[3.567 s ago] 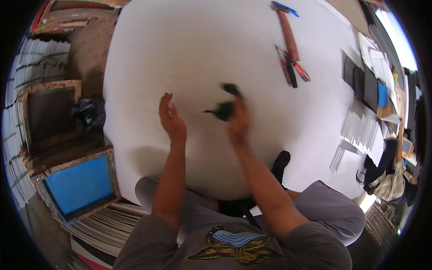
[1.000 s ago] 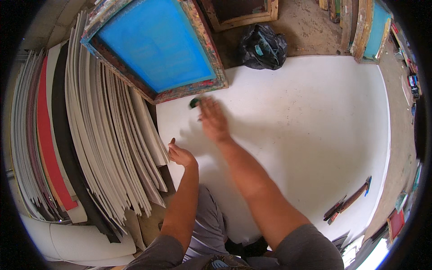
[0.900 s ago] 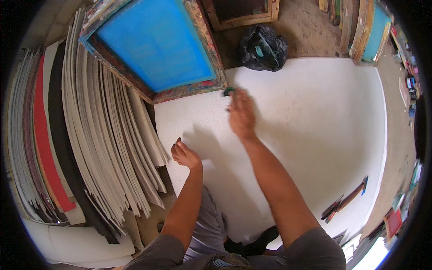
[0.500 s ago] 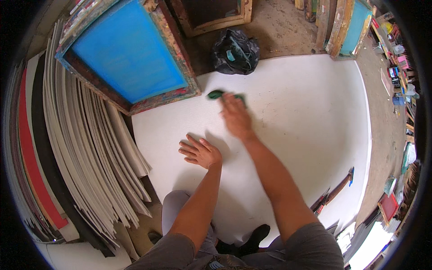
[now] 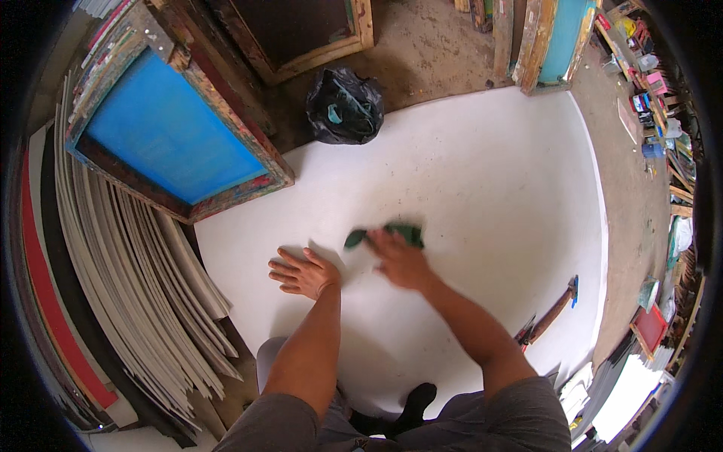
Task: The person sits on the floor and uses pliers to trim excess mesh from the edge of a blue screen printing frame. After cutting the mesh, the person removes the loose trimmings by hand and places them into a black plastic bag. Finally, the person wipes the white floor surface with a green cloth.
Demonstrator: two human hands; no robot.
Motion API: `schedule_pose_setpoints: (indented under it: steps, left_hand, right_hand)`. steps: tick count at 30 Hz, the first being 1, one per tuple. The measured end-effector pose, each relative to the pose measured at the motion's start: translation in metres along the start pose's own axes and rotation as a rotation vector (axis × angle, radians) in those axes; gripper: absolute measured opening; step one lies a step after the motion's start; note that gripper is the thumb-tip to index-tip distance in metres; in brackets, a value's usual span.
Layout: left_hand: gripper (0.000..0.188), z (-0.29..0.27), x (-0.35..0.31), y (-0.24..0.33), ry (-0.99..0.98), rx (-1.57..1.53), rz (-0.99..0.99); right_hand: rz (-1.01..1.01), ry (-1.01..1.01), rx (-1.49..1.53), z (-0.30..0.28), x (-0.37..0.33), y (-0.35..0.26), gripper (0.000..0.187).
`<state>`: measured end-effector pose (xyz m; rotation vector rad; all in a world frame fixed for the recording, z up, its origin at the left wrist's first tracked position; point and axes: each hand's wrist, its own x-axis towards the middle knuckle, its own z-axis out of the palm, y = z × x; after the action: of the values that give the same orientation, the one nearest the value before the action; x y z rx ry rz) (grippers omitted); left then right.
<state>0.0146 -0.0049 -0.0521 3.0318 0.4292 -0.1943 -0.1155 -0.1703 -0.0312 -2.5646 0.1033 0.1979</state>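
Note:
A large white sheet [image 5: 489, 173] with small dark specks spreads over the floor in front of me. My left hand [image 5: 309, 274] rests flat on it, fingers spread and holding nothing. To the right, my right hand [image 5: 399, 260] presses a dark green cloth [image 5: 410, 234] against the sheet, slightly blurred by motion. The cloth pokes out on both sides of the fingers; the part under the hand is hidden.
A wooden frame with blue mesh [image 5: 177, 135] stands on the sheet's far left edge, beside a black plastic bag [image 5: 361, 124]. Long stacked sheets [image 5: 139, 256] lean at the left. A wooden-handled tool [image 5: 552, 315] lies at the right. Clutter [image 5: 654, 151] lines the right side.
My right hand has drawn the green cloth back toward me across the white sheet. My left hand stays flat and spread. The whole view has shifted a little.

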Motion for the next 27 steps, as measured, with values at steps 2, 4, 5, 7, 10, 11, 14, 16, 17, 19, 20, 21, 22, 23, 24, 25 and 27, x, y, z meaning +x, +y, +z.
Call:
schedule_pose_setpoints:
  steps: [2, 4, 5, 7, 10, 11, 14, 16, 17, 19, 20, 21, 22, 23, 24, 25, 27]
  left_hand:
    - [0.076, 0.002, 0.002, -0.003, 0.005, 0.006, 0.006]
    - [0.076, 0.0, 0.002, 0.002, 0.006, 0.008, 0.026]
    - [0.076, -0.003, 0.001, 0.007, 0.003, 0.012, 0.039]
    - [0.077, -0.004, -0.001, 0.008, 0.013, 0.025, 0.033]
    - [0.078, -0.003, -0.003, 0.009, 0.034, 0.024, 0.022]
    - [0.078, -0.001, -0.002, 0.009, 0.04, 0.02, 0.023]
    - [0.079, 0.006, -0.001, 0.004, 0.049, 0.039, 0.009]
    - [0.08, 0.01, 0.0, 0.002, 0.074, 0.073, 0.002]
    - [0.08, 0.01, 0.0, 0.002, 0.079, 0.067, 0.006]
    - [0.081, 0.01, 0.0, 0.002, 0.092, 0.062, 0.022]
    - [0.081, 0.012, 0.001, 0.002, 0.094, 0.065, 0.012]
    - [0.081, 0.011, 0.002, 0.003, 0.094, 0.064, 0.017]
    - [0.08, 0.012, 0.002, 0.005, 0.093, 0.062, 0.028]
    - [0.08, 0.011, 0.002, 0.003, 0.1, 0.065, 0.028]
    - [0.08, 0.01, 0.001, 0.002, 0.102, 0.08, 0.024]
    - [0.08, 0.009, 0.001, 0.002, 0.105, 0.091, 0.02]
    - [0.08, 0.01, 0.006, 0.003, 0.122, 0.075, 0.016]
  right_hand:
    - [0.173, 0.078, -0.061, -0.029, 0.041, 0.056, 0.073]
    - [0.163, 0.27, -0.254, -0.072, 0.083, 0.123, 0.067]
    - [0.232, 0.316, -0.223, -0.091, 0.101, 0.156, 0.062]
    - [0.314, 0.44, 0.039, -0.141, 0.121, 0.177, 0.057]
    - [0.254, 0.732, 0.289, -0.191, 0.104, 0.162, 0.053]
    - [0.225, 0.747, 0.304, -0.192, 0.088, 0.154, 0.053]
    - [0.105, 0.716, 0.213, -0.181, 0.023, 0.118, 0.053]
    - [0.019, 0.571, 0.03, -0.163, -0.034, 0.085, 0.055]
    - [-0.011, 0.473, -0.038, -0.151, -0.063, 0.067, 0.056]
    - [-0.106, 0.252, -0.153, -0.115, -0.121, 0.035, 0.061]
    - [-0.18, 0.22, -0.158, -0.092, -0.147, 0.02, 0.061]
    - [-0.255, 0.189, -0.162, -0.066, -0.17, 0.01, 0.061]
    - [-0.201, 0.096, -0.134, -0.041, -0.189, -0.007, 0.063]
    - [-0.159, 0.004, -0.097, -0.022, -0.198, -0.014, 0.065]
    - [-0.135, -0.043, -0.074, -0.008, -0.196, -0.006, 0.067]
    - [-0.112, -0.088, -0.054, 0.002, -0.189, 0.003, 0.069]
    - [-0.042, -0.149, -0.083, -0.001, -0.161, 0.017, 0.073]
